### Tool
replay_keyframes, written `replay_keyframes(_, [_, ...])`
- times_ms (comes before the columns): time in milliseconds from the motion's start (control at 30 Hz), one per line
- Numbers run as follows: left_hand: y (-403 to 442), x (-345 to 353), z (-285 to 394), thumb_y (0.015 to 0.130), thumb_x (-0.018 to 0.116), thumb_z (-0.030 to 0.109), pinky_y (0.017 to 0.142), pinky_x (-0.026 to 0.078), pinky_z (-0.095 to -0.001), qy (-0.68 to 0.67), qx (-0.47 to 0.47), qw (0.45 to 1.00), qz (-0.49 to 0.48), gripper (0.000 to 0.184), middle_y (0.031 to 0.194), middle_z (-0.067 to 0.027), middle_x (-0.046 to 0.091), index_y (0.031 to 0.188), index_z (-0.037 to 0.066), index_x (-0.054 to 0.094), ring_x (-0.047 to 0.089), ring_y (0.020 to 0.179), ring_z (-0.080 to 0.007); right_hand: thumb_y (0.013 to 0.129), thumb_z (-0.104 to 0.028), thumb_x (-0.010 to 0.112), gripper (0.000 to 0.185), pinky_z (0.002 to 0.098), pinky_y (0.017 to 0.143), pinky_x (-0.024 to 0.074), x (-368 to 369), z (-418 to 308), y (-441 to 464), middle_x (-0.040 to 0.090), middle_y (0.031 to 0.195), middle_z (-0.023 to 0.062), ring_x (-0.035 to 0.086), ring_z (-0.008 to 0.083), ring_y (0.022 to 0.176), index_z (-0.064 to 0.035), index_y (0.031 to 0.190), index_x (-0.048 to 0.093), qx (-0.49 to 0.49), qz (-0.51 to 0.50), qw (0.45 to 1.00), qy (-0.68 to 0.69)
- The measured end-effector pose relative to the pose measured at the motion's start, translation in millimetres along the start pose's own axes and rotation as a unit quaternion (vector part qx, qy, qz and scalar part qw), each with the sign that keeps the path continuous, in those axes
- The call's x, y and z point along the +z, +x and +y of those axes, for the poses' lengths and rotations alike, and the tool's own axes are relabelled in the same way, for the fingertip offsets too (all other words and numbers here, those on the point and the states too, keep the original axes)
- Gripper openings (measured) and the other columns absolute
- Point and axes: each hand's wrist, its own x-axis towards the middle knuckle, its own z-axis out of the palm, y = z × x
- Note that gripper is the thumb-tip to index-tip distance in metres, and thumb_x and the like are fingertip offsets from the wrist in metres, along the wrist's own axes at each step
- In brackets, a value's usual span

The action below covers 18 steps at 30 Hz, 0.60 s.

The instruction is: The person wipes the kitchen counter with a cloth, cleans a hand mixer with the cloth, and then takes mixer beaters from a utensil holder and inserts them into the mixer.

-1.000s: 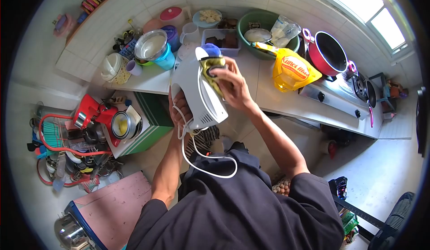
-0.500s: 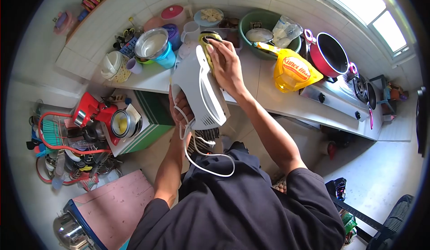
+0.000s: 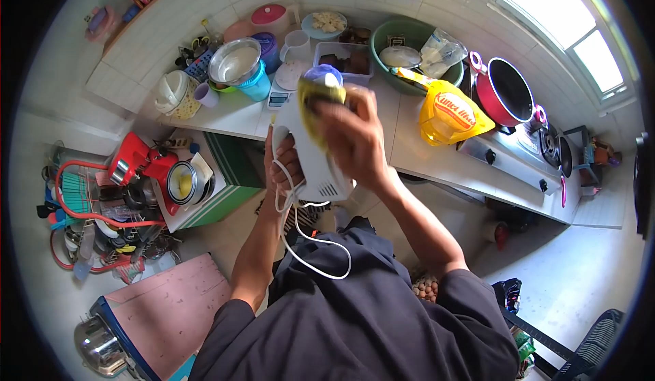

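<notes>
A white hand mixer (image 3: 319, 171) is held up in front of my body, over the counter's near edge. My left hand (image 3: 286, 161) is wrapped round its handle from the left side. A yellow cloth with dark patches (image 3: 307, 118) is pressed against the mixer's upper part by my right hand (image 3: 358, 132), which is blurred by motion. The mixer's white cord (image 3: 300, 255) loops from near my left hand down across my dark shirt.
Behind the mixer, a kitchen scale (image 3: 278, 100) and a clear plastic container (image 3: 341, 53) stand on the counter. A green basin (image 3: 376, 53), a yellow oil pouch (image 3: 447, 115) and a stove with a pink pot (image 3: 491, 98) are rightward. A red stand mixer (image 3: 140, 163) sits left.
My right hand and the cloth have moved back along the mixer toward my body. The mixer has tilted and lowered a little, uncovering the scale and container behind it.
</notes>
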Motion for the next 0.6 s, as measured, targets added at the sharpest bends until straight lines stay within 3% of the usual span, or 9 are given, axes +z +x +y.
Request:
replay_keyframes(33, [0.7,1.6,-1.3,0.104,0.032,0.060,0.029,0.037,-0.0254,0.025,-0.008,0.999,0.022,0.060,0.047,0.0007,0.042,0.075,0.010,0.047,0.040,0.031,-0.0111,0.086,-0.011,0.071,0.032,0.0373,0.092,0.0445,7.2,14.7,17.1,0.061,0.115,0.0198,0.056,0.0339,0.107,-0.0074,0.118,0.072,0.024,0.047,0.998,0.018])
replay_keyframes(100, [-1.3,-3.1,3.2,0.104,0.030,0.062,0.029,0.037,-0.0265,0.051,-0.010,0.999,0.001,0.063,0.047,-0.0005,0.044,0.076,0.009,0.048,0.041,0.031,-0.0116,0.098,-0.021,0.066,0.028,0.0297,0.087,0.0498,13.0,47.7,33.0,0.066,0.110,0.0103,0.062,0.0174,0.098,-0.0030,0.118,0.070,0.192,0.034,0.969,0.150])
replay_keyframes(167, [1.5,2.6,1.5,0.104,0.029,0.062,0.029,0.037,-0.0263,0.068,-0.020,0.997,-0.017,0.064,0.047,-0.0008,0.044,0.079,0.007,0.049,0.041,0.031,-0.0119,0.103,-0.038,0.060,0.039,0.0266,0.082,0.0507,20.9,65.0,25.7,0.067,0.102,0.0037,0.061,0.0092,0.090,-0.0035,0.116,0.071,0.370,0.013,0.859,0.354])
replay_keyframes(233, [0.3,4.0,0.1,0.104,0.028,0.062,0.030,0.037,-0.0260,0.094,0.004,0.996,-0.011,0.065,0.047,-0.0009,0.044,0.081,0.006,0.050,0.041,0.032,-0.0121,0.104,-0.053,0.046,0.053,0.0299,0.081,0.0519,22.6,46.8,16.0,0.067,0.100,0.0023,0.061,0.0105,0.087,-0.0063,0.120,0.066,0.572,0.017,0.701,0.424])
replay_keyframes(300, [0.0,3.9,3.2,0.105,0.028,0.062,0.030,0.037,-0.0255,0.130,0.056,0.990,0.022,0.065,0.047,-0.0007,0.045,0.084,0.005,0.050,0.042,0.032,-0.0122,0.106,-0.048,0.041,0.055,0.0295,0.082,0.0488,32.0,40.6,-8.9,0.068,0.102,0.0084,0.060,0.0129,0.087,0.0004,0.120,0.064,0.560,0.044,0.739,0.371])
replay_keyframes(333, [2.3,4.7,8.0,0.106,0.027,0.061,0.031,0.037,-0.0240,0.163,0.061,0.985,0.016,0.064,0.047,0.0005,0.044,0.087,0.005,0.052,0.042,0.033,-0.0112,0.107,-0.046,0.039,0.055,0.0305,0.085,0.0486,31.0,40.6,-17.7,0.068,0.106,0.0086,0.060,0.0139,0.092,0.0008,0.123,0.063,0.544,0.005,0.771,0.332])
replay_keyframes(433, [-2.6,7.6,15.5,0.106,0.027,0.060,0.031,0.035,-0.0242,0.206,0.109,0.971,0.060,0.062,0.048,0.0022,0.045,0.091,0.006,0.052,0.041,0.033,-0.0089,0.108,-0.044,0.038,0.054,0.0307,0.087,0.0486,28.0,21.1,-32.7,0.069,0.109,0.0083,0.060,0.0144,0.095,0.0001,0.128,0.062,0.599,0.006,0.760,0.252])
replay_keyframes(467, [-1.2,8.3,18.6,0.107,0.029,0.059,0.031,0.034,-0.0236,0.225,0.110,0.966,0.064,0.058,0.048,0.0032,0.044,0.090,0.008,0.051,0.041,0.033,-0.0077,0.108,-0.041,0.040,0.051,0.0297,0.087,0.0487,22.1,22.2,-36.7,0.070,0.106,0.0071,0.061,0.0134,0.095,-0.0017,0.130,0.063,0.612,-0.048,0.762,0.206])
replay_keyframes(600, [-5.4,6.7,19.9,0.107,0.032,0.057,0.030,0.033,-0.0225,0.208,0.162,0.957,0.119,0.054,0.048,0.0043,0.041,0.089,0.009,0.050,0.039,0.032,-0.0062,0.105,-0.043,0.045,0.050,0.0261,0.082,0.0491,6.6,44.1,-67.8,0.071,0.093,0.0047,0.062,0.0119,0.084,-0.0008,0.118,0.069,0.557,-0.181,0.762,0.278])
